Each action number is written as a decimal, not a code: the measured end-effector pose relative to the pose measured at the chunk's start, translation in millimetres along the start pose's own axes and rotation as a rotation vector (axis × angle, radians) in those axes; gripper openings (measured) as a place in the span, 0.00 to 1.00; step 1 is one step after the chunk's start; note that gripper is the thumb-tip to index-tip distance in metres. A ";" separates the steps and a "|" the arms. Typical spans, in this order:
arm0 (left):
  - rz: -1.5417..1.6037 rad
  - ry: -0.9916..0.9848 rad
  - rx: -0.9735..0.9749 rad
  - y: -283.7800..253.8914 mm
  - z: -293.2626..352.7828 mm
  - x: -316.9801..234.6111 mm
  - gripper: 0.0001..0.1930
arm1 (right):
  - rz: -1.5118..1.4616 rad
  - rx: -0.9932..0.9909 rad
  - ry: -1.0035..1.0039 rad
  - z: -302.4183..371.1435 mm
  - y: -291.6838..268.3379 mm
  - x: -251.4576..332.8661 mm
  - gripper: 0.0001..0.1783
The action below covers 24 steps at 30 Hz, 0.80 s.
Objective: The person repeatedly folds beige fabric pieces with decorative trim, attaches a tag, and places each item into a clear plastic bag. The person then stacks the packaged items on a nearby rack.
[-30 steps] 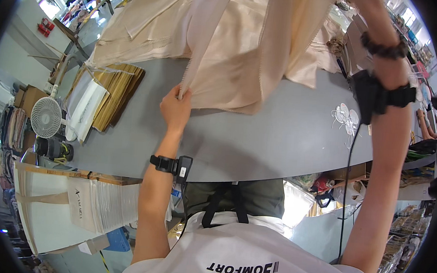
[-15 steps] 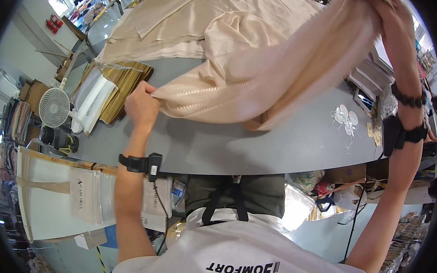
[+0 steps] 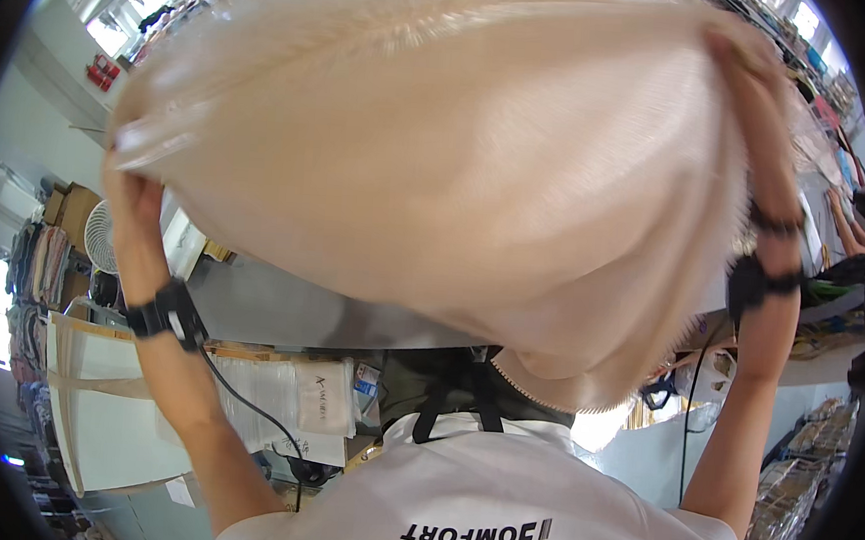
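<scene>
A large beige satin cloth (image 3: 438, 171) billows in the air in front of me, spread between both hands and smeared by motion. My left hand (image 3: 134, 190) is closed on its left edge, with the fingertips partly behind the fabric. High on the right, my right hand (image 3: 752, 72) grips the opposite upper corner and is blurred. The lower right part of the cloth droops past the table edge toward my waist, and a toothed-looking seam runs along its bottom. Most of the grey table (image 3: 252, 299) is hidden behind the cloth.
To the left stand a white fan (image 3: 101, 235) and racks of folded fabric (image 3: 36, 275). Below the table edge, a shelf holds packs in clear sleeves (image 3: 281, 394). A black cable (image 3: 256, 408) runs from my left wrist strap. Another person's arm (image 3: 842, 221) shows at the far right.
The cloth has been lifted off the table and spread wide. My left hand has moved up and to the left with its edge; my right hand stays high, slightly lower and further left.
</scene>
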<state>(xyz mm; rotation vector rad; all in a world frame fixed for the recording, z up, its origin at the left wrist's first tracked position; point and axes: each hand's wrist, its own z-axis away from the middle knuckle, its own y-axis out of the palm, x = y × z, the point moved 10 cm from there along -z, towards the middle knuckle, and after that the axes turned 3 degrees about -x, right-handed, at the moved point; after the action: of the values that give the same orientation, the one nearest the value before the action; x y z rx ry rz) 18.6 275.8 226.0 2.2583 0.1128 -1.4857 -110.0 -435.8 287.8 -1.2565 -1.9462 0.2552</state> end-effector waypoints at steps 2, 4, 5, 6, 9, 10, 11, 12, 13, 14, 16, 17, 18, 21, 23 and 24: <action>-0.161 -0.167 0.009 29.7 -21.0 37.7 0.15 | -0.571 -0.156 0.146 -20.9 29.6 -29.7 0.12; -0.093 0.006 0.018 46.9 -43.8 4.8 0.16 | -0.999 0.312 -0.015 -37.8 26.8 -4.9 0.12; -0.068 0.097 0.010 49.7 -48.8 -18.3 0.16 | -1.010 0.138 0.002 -48.3 16.6 -14.7 0.13; 0.032 0.216 0.041 51.0 -47.1 -50.0 0.16 | -1.005 -0.037 0.019 -55.7 0.5 -21.4 0.14; 0.083 0.532 0.061 38.5 -13.7 -138.2 0.18 | -1.115 -0.445 0.099 -31.2 -77.7 -32.6 0.19; 0.052 0.656 0.085 34.5 6.0 -161.6 0.19 | -1.155 -0.533 0.129 -9.5 -95.9 -36.4 0.19; -0.098 0.768 0.049 23.8 32.7 -173.8 0.21 | -1.191 -0.624 0.157 13.3 -114.7 -40.7 0.19; -0.145 0.842 0.088 13.8 60.4 -180.8 0.22 | -1.273 -0.504 0.107 32.4 -122.6 -32.3 0.19; -0.194 0.789 0.028 -4.5 73.5 -180.4 0.23 | -1.438 -0.220 0.045 47.2 -118.8 -14.5 0.19; -0.236 0.772 -0.162 -37.3 94.4 -172.8 0.23 | -1.434 -0.187 0.055 74.6 -121.8 -18.0 0.18; -0.480 0.783 -0.194 -65.0 130.0 -155.1 0.23 | -1.313 -0.006 -0.051 121.7 -116.7 -9.7 0.18; -0.568 0.807 -0.208 -79.7 146.8 -147.8 0.23 | -1.297 0.041 0.007 143.6 -105.2 -15.0 0.18; -0.477 0.656 -0.259 -106.2 154.0 -123.1 0.18 | -1.280 0.236 -0.036 162.9 -84.5 -5.5 0.17; -0.533 0.469 0.008 -118.2 190.9 -55.1 0.13 | -1.033 -0.005 0.299 223.1 -54.7 -44.4 0.14; -0.495 0.339 0.073 -125.3 208.5 -14.4 0.14 | -0.834 -0.177 0.409 248.1 -37.5 -68.3 0.11; -0.508 0.278 0.093 -125.9 214.0 4.6 0.14 | -0.603 -0.175 0.375 250.5 -28.1 -73.0 0.09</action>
<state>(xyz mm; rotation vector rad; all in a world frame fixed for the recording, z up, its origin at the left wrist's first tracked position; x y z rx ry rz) -200.2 304.0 112.0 2.6316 0.7649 -1.4105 -291.3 -451.6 98.7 -0.6991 -1.9357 -0.4328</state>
